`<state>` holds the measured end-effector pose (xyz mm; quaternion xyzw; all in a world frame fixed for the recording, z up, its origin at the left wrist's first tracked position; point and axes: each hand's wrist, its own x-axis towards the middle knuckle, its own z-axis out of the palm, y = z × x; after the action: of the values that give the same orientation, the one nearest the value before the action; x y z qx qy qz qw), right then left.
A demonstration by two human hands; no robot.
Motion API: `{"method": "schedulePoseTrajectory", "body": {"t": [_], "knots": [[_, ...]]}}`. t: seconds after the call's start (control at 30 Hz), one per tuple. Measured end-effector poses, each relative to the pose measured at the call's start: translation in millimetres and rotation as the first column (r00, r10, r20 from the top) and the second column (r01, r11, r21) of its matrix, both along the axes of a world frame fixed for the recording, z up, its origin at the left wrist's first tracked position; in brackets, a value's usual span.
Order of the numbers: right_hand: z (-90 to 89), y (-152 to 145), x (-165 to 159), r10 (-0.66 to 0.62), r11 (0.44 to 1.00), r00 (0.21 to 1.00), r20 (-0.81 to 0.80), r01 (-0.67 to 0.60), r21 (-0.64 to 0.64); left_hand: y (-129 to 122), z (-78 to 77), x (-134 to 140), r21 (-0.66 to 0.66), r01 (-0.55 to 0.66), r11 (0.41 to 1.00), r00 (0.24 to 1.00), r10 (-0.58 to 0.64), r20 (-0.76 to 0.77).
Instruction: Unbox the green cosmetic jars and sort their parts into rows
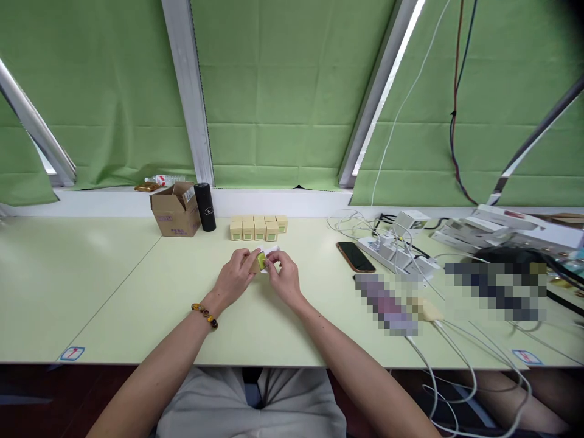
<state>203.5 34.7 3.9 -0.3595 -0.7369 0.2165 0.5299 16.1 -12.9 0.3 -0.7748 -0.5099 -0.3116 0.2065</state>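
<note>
1. Closest to my camera are grey trousers (250, 404) below the bench edge, with another person's bare leg (524, 395) at the lower right.
2. On the near edge of the pale bench (137, 304) I see two blue-bordered labels, the left label (72, 353) and the right label (528, 358). White cables hang over the edge on the right.
3. Both forearms reach forward across the bench; a beaded bracelet (205, 315) circles the left wrist.
4. To the right lie a blurred-out device (385, 304) with a cable running from it and, farther back, a dark-screened phone (356, 257).
5. My left hand (235, 277) has its fingers clamped on a small box (261, 261), which sits between the two hands at mid-bench, its yellow-green face turned toward the right.
6. My right hand (285, 280) brings thumb and fingertips to that green face; I cannot tell whether they are clamped on anything. Something white (272, 249) shows just behind the box.
7. Beyond the hands, a block of small yellowish cartons (260, 230) stands side by side, four along its front.
8. Left of them, a black cylinder (205, 208) stands upright beside an open cardboard box (176, 216).
9. On the far right I have a power strip (387, 255) with plugs and tangled leads, then stacked white packages (515, 231).
10. Farthest off, green blinds (296, 91) hang between metal window frames above a white sill.
</note>
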Motion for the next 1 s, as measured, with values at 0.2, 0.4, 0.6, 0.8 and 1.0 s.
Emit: {"method": "schedulePoseTrajectory", "body": {"t": [0.2,0.4,0.6,0.8,1.0], "knots": [[1.1,3,0,0.084,0.957,0.953,-0.29,-0.158,-0.243,2,2.2,-4,0.02,-0.029,0.999,0.999,0.028,0.035],[2.8,15,2,0.067,0.886,0.839,-0.54,-0.299,-0.355,3,2.5,-8,0.033,-0.038,0.999,0.994,0.035,0.1],[3.8,36,18,0.011,0.921,0.856,-0.517,-0.21,-0.328,7,4.3,-14,0.082,-0.095,0.992,0.926,0.058,0.372],[-12.3,51,30,-0.014,0.98,0.992,-0.123,-0.01,-0.197,16,3.1,-14,-0.021,0.153,0.988,0.58,-0.072,0.812],[-28.4,53,27,0.031,0.989,0.992,0.125,-0.013,-0.146,28,-2.1,-16,0.021,0.41,0.912,0.093,-0.065,0.994]]}}
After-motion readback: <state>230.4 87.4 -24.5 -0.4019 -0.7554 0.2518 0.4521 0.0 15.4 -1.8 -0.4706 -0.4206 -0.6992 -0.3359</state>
